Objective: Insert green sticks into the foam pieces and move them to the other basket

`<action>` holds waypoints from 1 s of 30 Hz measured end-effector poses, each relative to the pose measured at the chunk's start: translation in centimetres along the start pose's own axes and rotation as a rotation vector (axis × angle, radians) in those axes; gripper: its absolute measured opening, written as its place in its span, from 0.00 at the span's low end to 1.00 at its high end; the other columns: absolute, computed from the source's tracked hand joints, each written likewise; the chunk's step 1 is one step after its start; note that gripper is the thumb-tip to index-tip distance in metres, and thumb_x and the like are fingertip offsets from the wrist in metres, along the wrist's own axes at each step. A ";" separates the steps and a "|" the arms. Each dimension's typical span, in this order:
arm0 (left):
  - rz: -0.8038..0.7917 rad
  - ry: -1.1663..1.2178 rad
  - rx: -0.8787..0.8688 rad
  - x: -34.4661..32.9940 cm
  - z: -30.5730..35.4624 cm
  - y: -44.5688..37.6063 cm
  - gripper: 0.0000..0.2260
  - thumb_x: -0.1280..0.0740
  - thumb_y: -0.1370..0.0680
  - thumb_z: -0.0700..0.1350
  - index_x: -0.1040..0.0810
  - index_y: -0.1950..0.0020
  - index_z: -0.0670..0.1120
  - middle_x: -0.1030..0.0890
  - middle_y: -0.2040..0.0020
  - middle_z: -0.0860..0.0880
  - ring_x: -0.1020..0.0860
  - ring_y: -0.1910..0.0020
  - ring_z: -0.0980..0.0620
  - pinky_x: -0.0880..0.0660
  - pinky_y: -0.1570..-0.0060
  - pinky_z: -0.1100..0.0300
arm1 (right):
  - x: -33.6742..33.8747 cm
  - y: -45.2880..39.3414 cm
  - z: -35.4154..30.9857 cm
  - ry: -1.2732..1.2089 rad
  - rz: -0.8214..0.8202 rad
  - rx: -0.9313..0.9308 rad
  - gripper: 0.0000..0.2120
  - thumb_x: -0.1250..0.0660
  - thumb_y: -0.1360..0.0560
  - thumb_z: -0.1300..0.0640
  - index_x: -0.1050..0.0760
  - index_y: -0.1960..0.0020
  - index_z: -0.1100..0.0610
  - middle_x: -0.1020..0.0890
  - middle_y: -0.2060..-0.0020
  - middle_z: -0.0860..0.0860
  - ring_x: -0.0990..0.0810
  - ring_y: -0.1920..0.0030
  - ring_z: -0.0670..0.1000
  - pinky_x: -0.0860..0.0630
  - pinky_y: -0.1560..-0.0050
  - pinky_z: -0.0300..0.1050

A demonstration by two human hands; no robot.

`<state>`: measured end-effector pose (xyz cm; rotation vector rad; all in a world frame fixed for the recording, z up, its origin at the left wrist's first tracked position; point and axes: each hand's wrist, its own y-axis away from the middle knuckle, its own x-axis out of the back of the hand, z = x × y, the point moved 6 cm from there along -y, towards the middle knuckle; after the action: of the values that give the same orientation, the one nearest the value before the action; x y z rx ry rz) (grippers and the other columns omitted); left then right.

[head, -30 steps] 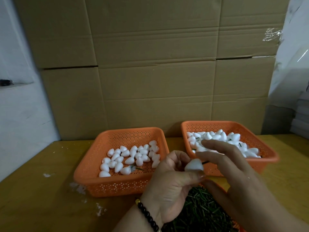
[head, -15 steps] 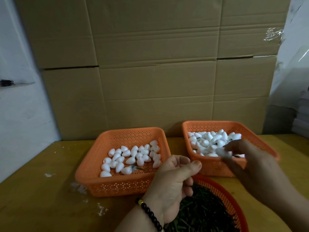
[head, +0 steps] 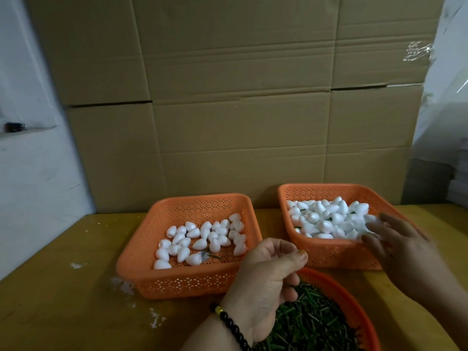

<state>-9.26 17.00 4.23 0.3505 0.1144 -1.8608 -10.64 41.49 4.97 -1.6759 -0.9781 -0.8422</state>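
Orange right basket (head: pixel 326 257): right hand (head: pixel 395 247) spread over foam pcs (head: pixel 321 219).
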 end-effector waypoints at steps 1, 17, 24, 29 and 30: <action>-0.003 -0.012 -0.003 0.0 0.0 0.0 0.05 0.29 0.26 0.39 0.23 0.53 0.46 0.24 0.59 0.48 0.26 0.69 0.57 0.30 0.72 0.63 | -0.2 0.0 -0.2 0.045 -0.061 0.003 0.31 0.51 0.26 0.37 0.27 0.32 0.50 0.32 0.28 0.53 0.31 0.30 0.55 0.42 0.28 0.61; -0.044 -0.360 -0.181 2.9 4.1 -0.3 0.05 0.33 0.23 0.35 0.23 0.50 0.43 0.20 0.60 0.46 0.24 0.67 0.55 0.26 0.71 0.61 | 3.5 4.6 -10.7 -0.150 0.046 0.525 0.08 0.33 0.27 0.49 0.21 0.49 0.47 0.20 0.54 0.42 0.18 0.60 0.46 0.19 0.63 0.50; 0.064 -0.976 -0.055 7.3 6.2 -4.1 0.05 0.38 0.20 0.43 0.26 0.45 0.49 0.21 0.63 0.54 0.22 0.72 0.65 0.27 0.72 0.69 | -0.8 7.9 -14.2 0.017 -0.451 0.642 0.24 0.43 0.26 0.32 0.37 0.33 0.39 0.32 0.41 0.37 0.29 0.39 0.40 0.29 0.41 0.39; -0.099 -1.734 0.155 8.1 4.2 -7.7 0.18 0.41 0.21 0.55 0.33 0.31 0.58 0.32 0.31 0.52 0.32 0.34 0.47 0.39 0.35 0.45 | -2.4 9.0 -15.4 -0.013 -0.477 0.708 0.21 0.48 0.20 0.38 0.41 0.28 0.40 0.35 0.34 0.41 0.36 0.32 0.44 0.36 0.34 0.40; -0.099 -1.822 0.164 8.1 3.9 -8.2 0.19 0.43 0.21 0.57 0.35 0.30 0.57 0.35 0.30 0.51 0.35 0.33 0.45 0.42 0.37 0.44 | -2.6 9.3 -15.5 -0.016 -0.464 0.718 0.20 0.50 0.19 0.39 0.41 0.28 0.40 0.36 0.33 0.41 0.36 0.32 0.44 0.37 0.33 0.40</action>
<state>-19.92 11.23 4.77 -1.2906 -1.2443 -1.6392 -4.74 24.28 3.30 -0.8535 -1.4952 -0.6487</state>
